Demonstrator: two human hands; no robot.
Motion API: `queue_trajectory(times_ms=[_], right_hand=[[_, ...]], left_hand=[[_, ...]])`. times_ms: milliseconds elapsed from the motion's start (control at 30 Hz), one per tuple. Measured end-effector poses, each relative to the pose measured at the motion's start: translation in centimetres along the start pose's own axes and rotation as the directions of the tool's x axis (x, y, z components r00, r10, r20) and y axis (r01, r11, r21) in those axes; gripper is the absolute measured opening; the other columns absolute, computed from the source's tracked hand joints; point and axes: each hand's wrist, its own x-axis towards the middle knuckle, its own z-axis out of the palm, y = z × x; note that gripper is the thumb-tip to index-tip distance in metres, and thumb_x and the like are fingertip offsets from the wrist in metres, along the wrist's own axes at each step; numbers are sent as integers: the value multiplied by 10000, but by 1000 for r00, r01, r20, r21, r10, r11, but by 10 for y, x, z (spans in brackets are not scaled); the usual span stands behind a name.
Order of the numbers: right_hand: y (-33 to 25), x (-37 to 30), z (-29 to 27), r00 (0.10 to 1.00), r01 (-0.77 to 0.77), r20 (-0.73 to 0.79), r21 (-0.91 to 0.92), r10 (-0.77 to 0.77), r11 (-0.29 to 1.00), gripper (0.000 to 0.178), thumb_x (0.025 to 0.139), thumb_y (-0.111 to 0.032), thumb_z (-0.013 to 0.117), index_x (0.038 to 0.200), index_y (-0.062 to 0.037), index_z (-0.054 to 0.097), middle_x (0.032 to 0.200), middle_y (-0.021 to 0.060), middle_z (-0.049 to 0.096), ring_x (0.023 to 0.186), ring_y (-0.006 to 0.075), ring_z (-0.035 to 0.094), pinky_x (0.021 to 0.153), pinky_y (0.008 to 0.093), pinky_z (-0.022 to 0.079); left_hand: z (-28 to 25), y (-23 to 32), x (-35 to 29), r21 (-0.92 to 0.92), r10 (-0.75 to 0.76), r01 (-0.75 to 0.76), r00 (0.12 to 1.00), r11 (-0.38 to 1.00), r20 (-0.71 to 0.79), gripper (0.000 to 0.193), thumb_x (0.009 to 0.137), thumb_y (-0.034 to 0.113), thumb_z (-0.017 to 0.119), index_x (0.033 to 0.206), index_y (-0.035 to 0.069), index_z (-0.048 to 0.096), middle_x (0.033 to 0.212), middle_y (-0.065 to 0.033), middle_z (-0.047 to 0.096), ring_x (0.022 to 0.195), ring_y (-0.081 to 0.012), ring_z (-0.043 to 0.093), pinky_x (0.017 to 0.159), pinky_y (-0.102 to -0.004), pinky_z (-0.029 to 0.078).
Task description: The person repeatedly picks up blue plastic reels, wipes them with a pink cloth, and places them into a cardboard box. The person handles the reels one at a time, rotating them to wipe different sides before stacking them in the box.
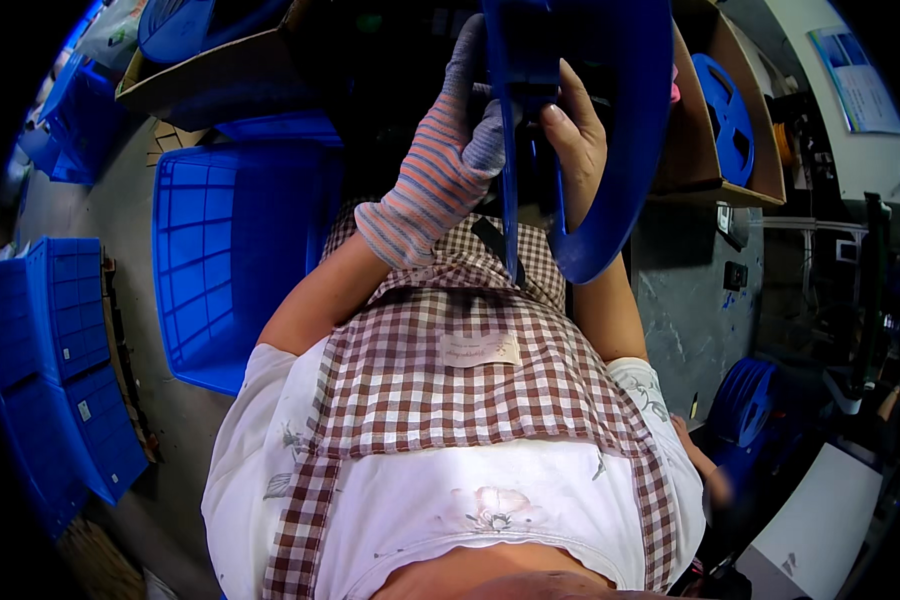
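Observation:
A large blue plastic reel [638, 130] stands on edge in front of my chest, its two round side plates turned nearly edge-on. My left hand [435, 175], in a striped grey and orange knit glove, is closed at the left plate, thumb pressed near the middle. Bare, my right hand [582, 150] shows in the gap between the plates, thumb and a finger bent toward the reel's core. The right plate covers part of this hand. What lies at the core is too dark to make out.
An open blue crate [195, 270] stands at my left, with stacked blue crates [75, 320] beyond. Cardboard boxes [215, 85] [705, 185] flank the reel, holding blue reels [725, 120]. At lower right are more reels [742, 400] and another person's arm [703, 462].

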Motion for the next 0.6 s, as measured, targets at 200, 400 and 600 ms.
queue_trajectory(times_ms=[200, 400, 600], right_hand=[[2, 2, -6, 999, -17, 46, -41, 19, 999, 554, 844, -331, 603, 1343, -116, 491, 837, -6, 487, 774, 80, 512, 741, 243, 453], [10, 5, -7, 999, -15, 51, -5, 15, 1000, 563, 833, -336, 625, 1340, -127, 498, 835, -18, 460, 758, 77, 491, 725, 226, 442], [8, 4, -4, 999, -11, 46, 13, 11, 1000, 571, 832, -341, 628, 1347, -136, 491, 848, -15, 464, 771, 83, 498, 737, 239, 451]], left_hand=[[-1, -9, -5, 49, 17, -17, 1000, 999, -11, 774, 880, 193, 604, 1482, 169, 118, 1167, -99, 532, 960, -164, 579, 886, -317, 500], [4, -8, -7, -87, 35, -37, 999, 996, -30, 660, 903, 86, 545, 1452, 126, 182, 1138, -82, 528, 944, -134, 575, 855, -281, 522], [-1, -5, -7, -85, -20, 19, 1000, 996, -5, 634, 907, 90, 546, 1441, 122, 206, 1146, -86, 524, 918, -136, 582, 824, -266, 530]])
